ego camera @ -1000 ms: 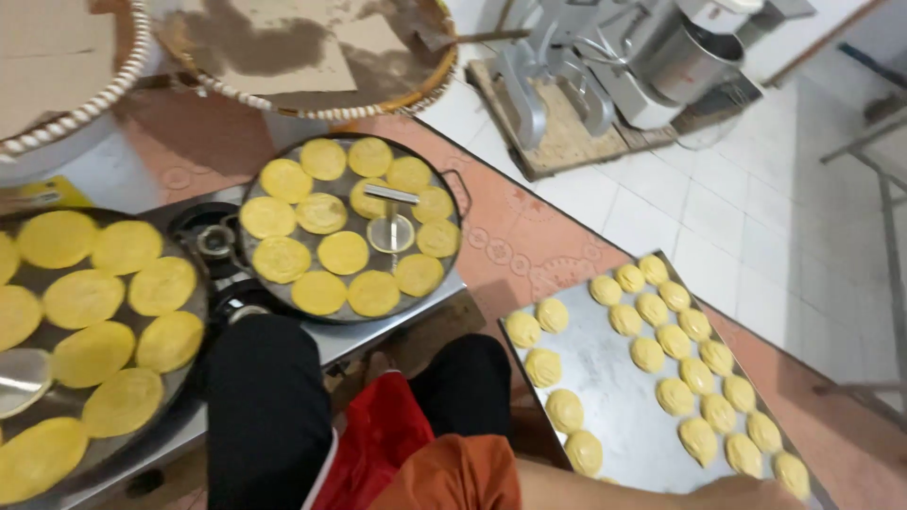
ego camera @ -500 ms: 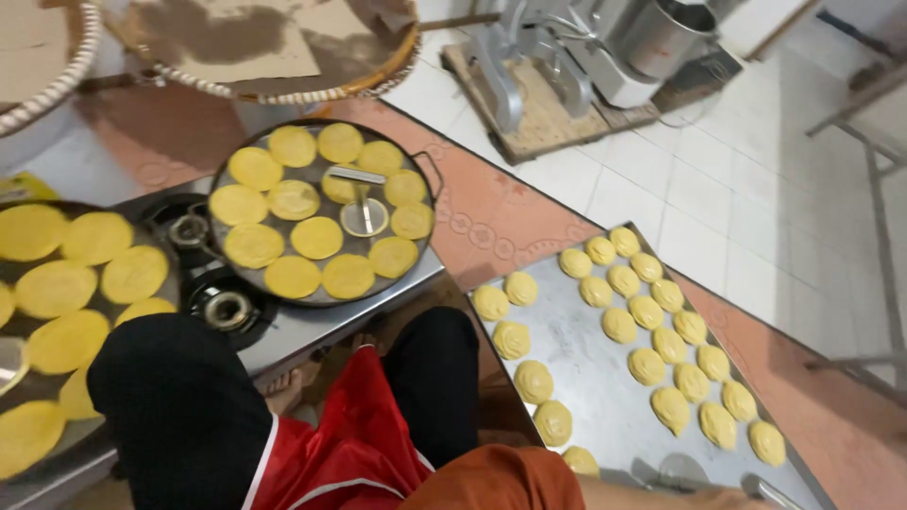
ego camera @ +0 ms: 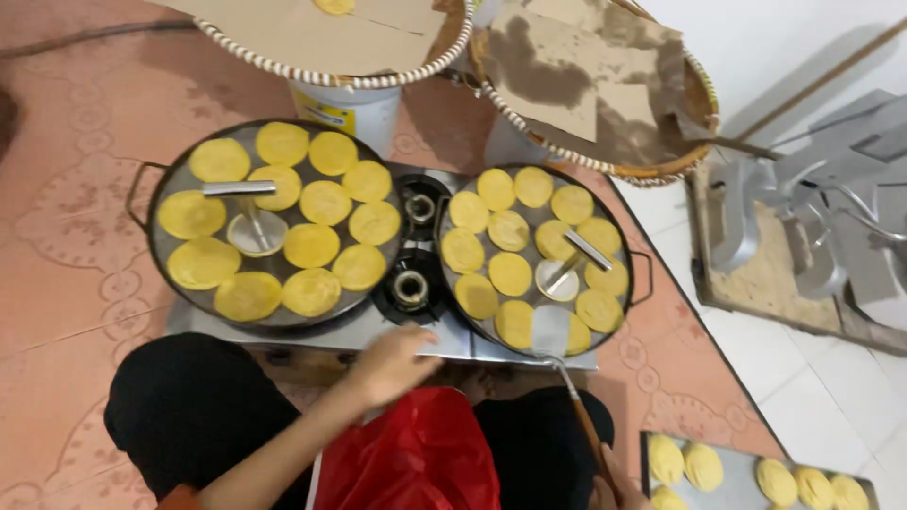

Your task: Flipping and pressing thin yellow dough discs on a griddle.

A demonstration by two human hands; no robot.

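Down at the front edge of the two-burner stove [ego camera: 397, 342], the person's left hand [ego camera: 392, 364] rests with fingers loosely curled, gripping nothing. Lower right, the right hand [ego camera: 619, 486] is closed round the wooden handle of a spatula [ego camera: 567, 378], whose flat blade lies under a yellow cake in the right pan [ego camera: 534, 260]. Beside it, the left pan [ego camera: 274, 227] carries flattened cakes and a metal press [ego camera: 253, 227]. A tray [ego camera: 746, 477] of dough pieces sits near the right hand.
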